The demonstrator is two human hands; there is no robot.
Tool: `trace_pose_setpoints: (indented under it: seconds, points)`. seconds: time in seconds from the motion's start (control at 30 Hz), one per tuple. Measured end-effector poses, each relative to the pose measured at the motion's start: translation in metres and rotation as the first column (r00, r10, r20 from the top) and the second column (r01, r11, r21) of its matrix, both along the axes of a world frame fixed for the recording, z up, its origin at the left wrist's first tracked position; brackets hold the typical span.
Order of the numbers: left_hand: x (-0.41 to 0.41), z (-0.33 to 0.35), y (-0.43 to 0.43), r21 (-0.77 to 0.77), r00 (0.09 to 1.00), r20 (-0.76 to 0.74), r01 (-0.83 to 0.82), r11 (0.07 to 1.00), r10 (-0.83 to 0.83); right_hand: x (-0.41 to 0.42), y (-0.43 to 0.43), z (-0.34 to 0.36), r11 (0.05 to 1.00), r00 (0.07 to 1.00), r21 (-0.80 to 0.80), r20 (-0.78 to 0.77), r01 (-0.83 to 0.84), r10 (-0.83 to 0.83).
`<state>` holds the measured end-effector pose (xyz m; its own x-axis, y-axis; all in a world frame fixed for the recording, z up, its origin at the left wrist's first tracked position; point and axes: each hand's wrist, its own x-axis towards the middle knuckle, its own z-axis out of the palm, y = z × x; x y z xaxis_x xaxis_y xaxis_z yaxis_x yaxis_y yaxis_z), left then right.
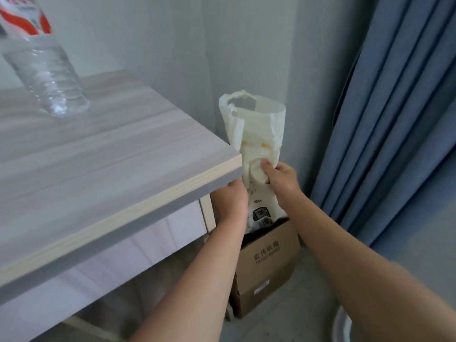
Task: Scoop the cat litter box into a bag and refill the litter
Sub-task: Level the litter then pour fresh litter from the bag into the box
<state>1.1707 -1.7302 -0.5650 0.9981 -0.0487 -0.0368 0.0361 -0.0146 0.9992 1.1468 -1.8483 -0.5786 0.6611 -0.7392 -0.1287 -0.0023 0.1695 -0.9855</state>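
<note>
Cream plastic crumples under the right hand (281,178), which pinches the bag (256,134) at its waist, thumb pressed in. The left hand (230,201) lies against the lower part, fingers hidden, so its grip cannot be told. The bag looks soft, its top limp and gaping, contents unseen. The bottom is probably heavy, so support underneath seems wise. Its base stands in an open cardboard box (269,262) on the floor, beside the surface (98,169) carrying a water bottle (47,70).
</note>
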Motion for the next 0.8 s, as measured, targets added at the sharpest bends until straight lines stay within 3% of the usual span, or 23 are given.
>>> trace_pose_setpoints:
  seconds: [0.17,0.33,0.63,0.8]
  points:
    - [0.002,-0.046,0.014,0.047,0.998,0.028,-0.048,0.998,0.047,0.000,-0.006,-0.048,1.000,0.991,0.016,-0.133,0.001,0.001]
    - [-0.006,-0.095,0.025,0.190,0.999,-0.050,0.005,0.982,0.005,-0.011,-0.007,-0.091,0.987,0.967,-0.155,-0.255,-0.049,0.008]
    - [-0.018,-0.112,0.031,0.373,0.995,-0.002,0.094,0.923,-0.101,-0.036,0.001,-0.118,0.938,0.929,-0.324,-0.370,-0.122,-0.007]
    - [-0.015,-0.113,0.034,0.344,0.992,-0.024,0.127,0.930,-0.127,-0.040,0.010,-0.118,0.901,0.928,-0.399,-0.372,-0.173,0.014]
